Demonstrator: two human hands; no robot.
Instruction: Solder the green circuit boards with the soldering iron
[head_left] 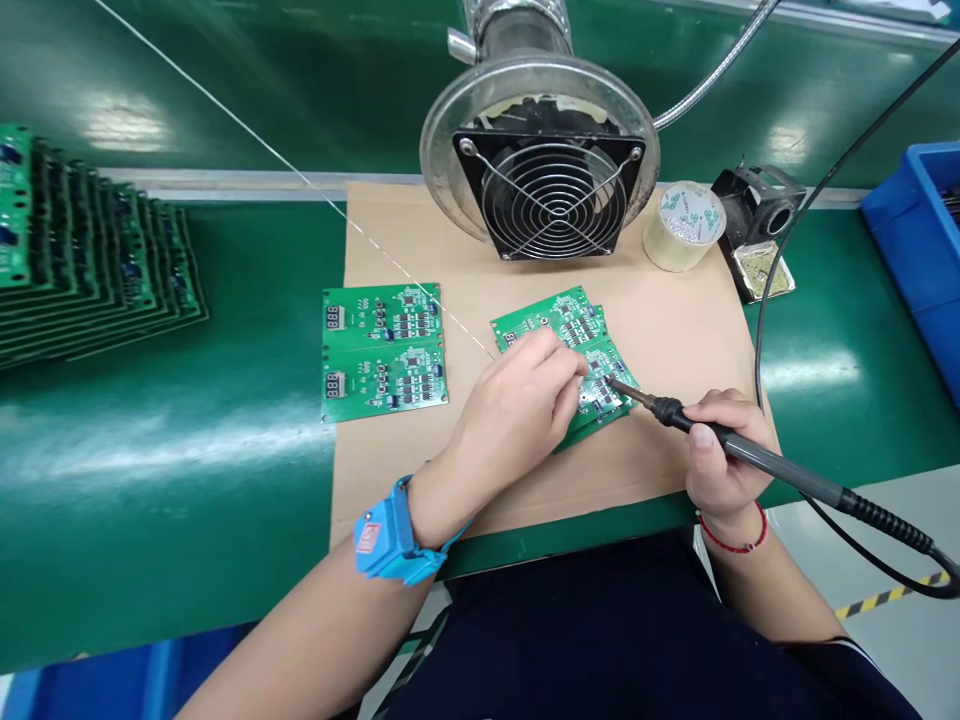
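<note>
My right hand [727,450] is wrapped round the grip of a soldering iron [780,465]. The iron's tip meets the right part of a green circuit board [559,308], which lies at an angle with at least one more board under it. Over that board, my left hand [525,395] is closed, its thumb and fingers pinched just left of the tip. A thin solder wire [375,245] runs down from the upper left into the left hand; its end is hidden by the fingers. Left of the hands, another green circuit board [360,350] with two digit displays lies flat.
A fume extractor fan [555,200] stands behind the boards on a cardboard sheet [465,230]. At its right are a tape roll [682,228] and a soldering iron stand [757,215]. Stacked boards [90,250] fill the left; a blue bin [911,250] sits far right.
</note>
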